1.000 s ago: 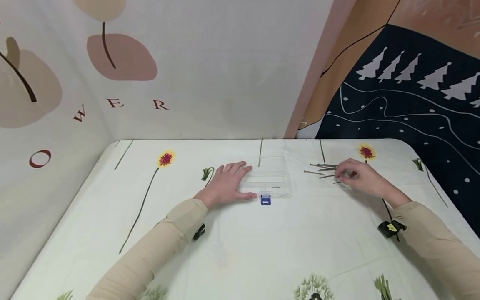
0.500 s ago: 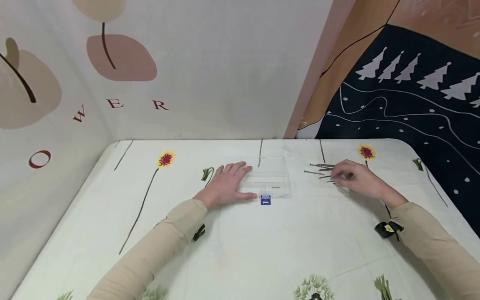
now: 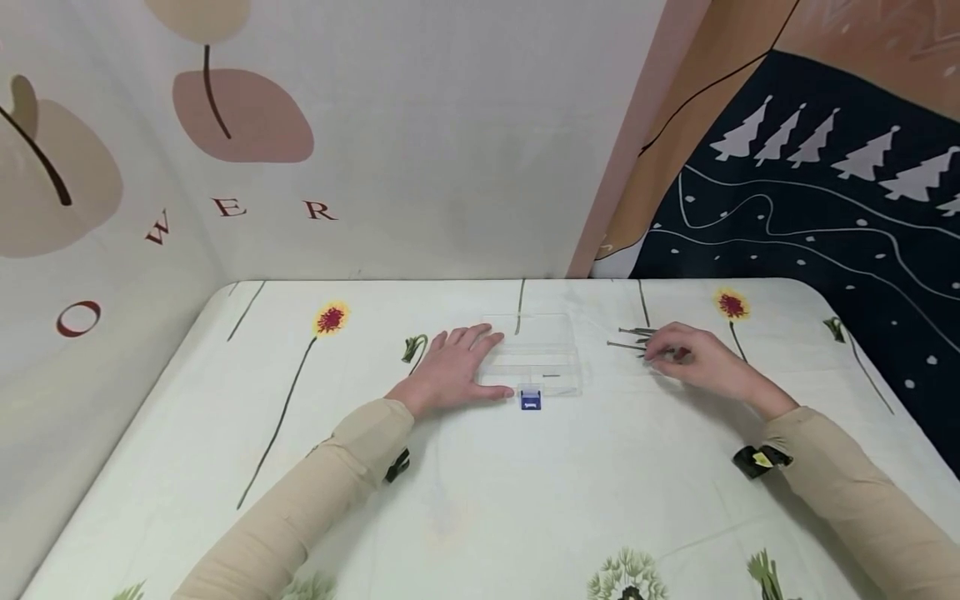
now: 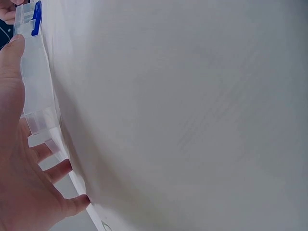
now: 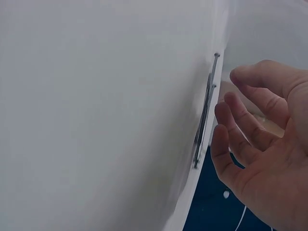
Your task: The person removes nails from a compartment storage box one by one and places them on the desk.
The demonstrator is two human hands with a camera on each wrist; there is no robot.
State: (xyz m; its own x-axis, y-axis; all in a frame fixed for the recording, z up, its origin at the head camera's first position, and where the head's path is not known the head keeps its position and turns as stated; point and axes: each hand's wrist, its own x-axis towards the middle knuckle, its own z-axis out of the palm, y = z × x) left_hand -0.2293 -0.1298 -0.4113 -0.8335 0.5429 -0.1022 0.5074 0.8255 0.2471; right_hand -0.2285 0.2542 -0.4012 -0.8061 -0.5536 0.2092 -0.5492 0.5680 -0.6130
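Observation:
A clear plastic compartment box (image 3: 558, 333) sits on the table, its blue latch (image 3: 530, 401) facing me. One small nail (image 3: 551, 376) lies in a front compartment. My left hand (image 3: 453, 373) rests at the box's left side, fingers spread and thumb near the latch; in the left wrist view the hand (image 4: 29, 168) lies along the box (image 4: 38, 77). To the right is a loose pile of nails (image 3: 626, 345), several of them partly covered by my right hand (image 3: 690, 358). The right wrist view shows that hand (image 5: 262, 130) beside the nails (image 5: 204, 115), fingers loosely bent with nothing visible between them.
A white flower-print cloth (image 3: 525, 492) covers the table. Behind it stands a pale wall hanging (image 3: 450, 167), with a dark tree-patterned cloth (image 3: 810, 217) at the back right.
My right hand has shifted a little to the left across the nails, covering more of them. The left hand and the box have stayed in place.

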